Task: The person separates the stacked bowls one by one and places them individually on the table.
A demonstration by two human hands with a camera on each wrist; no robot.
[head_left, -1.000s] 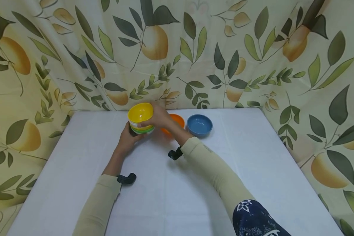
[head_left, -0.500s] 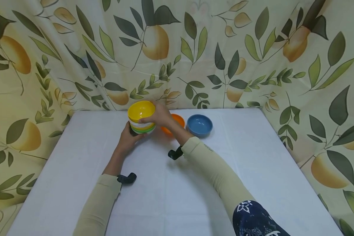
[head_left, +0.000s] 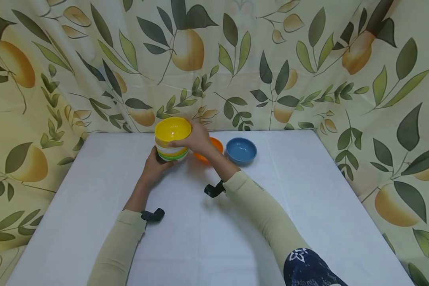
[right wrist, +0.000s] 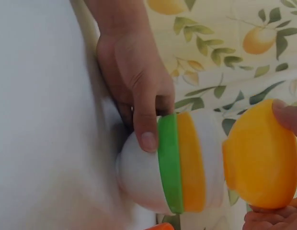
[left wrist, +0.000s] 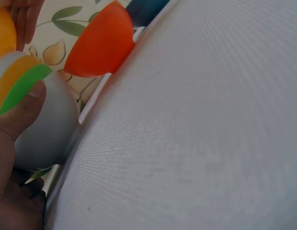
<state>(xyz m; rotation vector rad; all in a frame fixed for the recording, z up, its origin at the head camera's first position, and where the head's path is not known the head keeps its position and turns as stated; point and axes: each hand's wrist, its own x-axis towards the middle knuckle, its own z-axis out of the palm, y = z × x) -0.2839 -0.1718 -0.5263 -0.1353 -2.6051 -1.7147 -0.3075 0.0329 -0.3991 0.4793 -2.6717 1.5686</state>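
Observation:
My right hand (head_left: 197,140) grips a yellow bowl (head_left: 173,129) by its side, thumb toward me. In the right wrist view the yellow bowl (right wrist: 266,158) is just above a nested stack of bowls (right wrist: 141,172), its base near or at the top rim. White, yellow and green rims show in the stack, over a white bowl at the bottom. My left hand (head_left: 153,166) holds this stack low on its left side; in the left wrist view its thumb presses on the green band and the stack (left wrist: 52,124) stands at the cloth. How deeply the bowls nest is hidden.
Right of the stack, an orange bowl (head_left: 219,146) stands partly behind my right forearm. Farther right is a blue bowl (head_left: 241,151). White cloth (head_left: 186,238) covers the table, and a fruit-patterned curtain (head_left: 236,91) hangs along its back edge.
My right hand has raised the yellow bowl upward from the stack, so more of its outer wall shows. My left hand and the stack have stayed almost in place.

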